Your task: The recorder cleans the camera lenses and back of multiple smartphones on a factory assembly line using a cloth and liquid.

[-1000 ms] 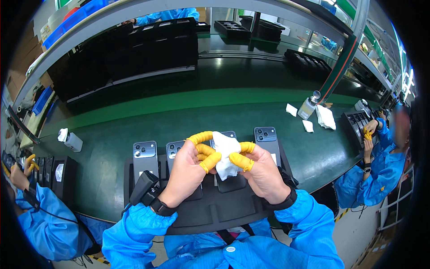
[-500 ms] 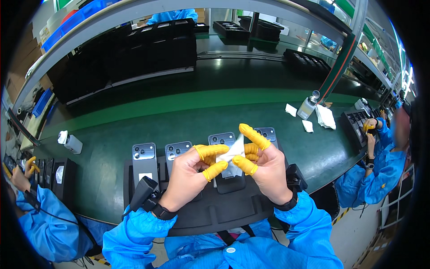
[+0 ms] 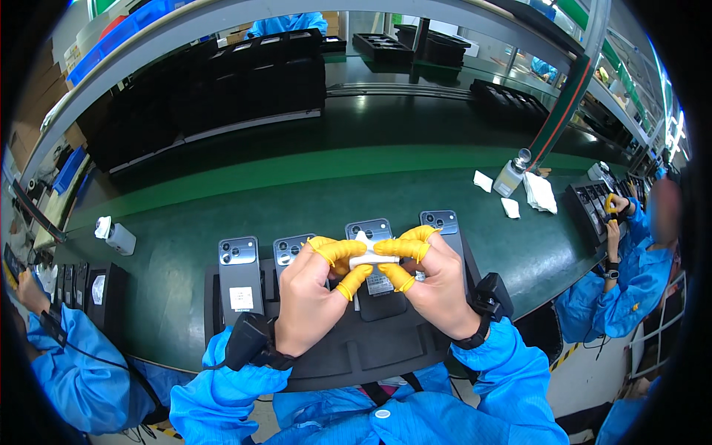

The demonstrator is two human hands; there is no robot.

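Note:
Between my two hands is a folded white wipe (image 3: 373, 259), pinched at both ends. My left hand (image 3: 311, 289) grips its left end, my right hand (image 3: 436, 285) its right end; yellow finger cots cover the fingertips. Beneath the wipe lies a dark smartphone (image 3: 382, 304) with its camera side up and a label on its back. More smartphones stand in the same row: one (image 3: 239, 278) at the left with a white label, one (image 3: 289, 248) partly behind my left hand, and one (image 3: 439, 219) partly behind my right. All rest in a black foam tray (image 3: 371, 360).
A pump bottle (image 3: 508, 178) and white wipes (image 3: 540, 194) are on the green bench (image 3: 178, 297) at right. Another bottle (image 3: 121, 239) sits at left. Co-workers with trays sit on both sides. Black tray stacks (image 3: 259, 89) stand at the back, below an overhead shelf rail.
My hands have drawn level and the fingers have closed in, folding the wipe into a narrow strip. The right index finger, raised before, is now bent down onto it.

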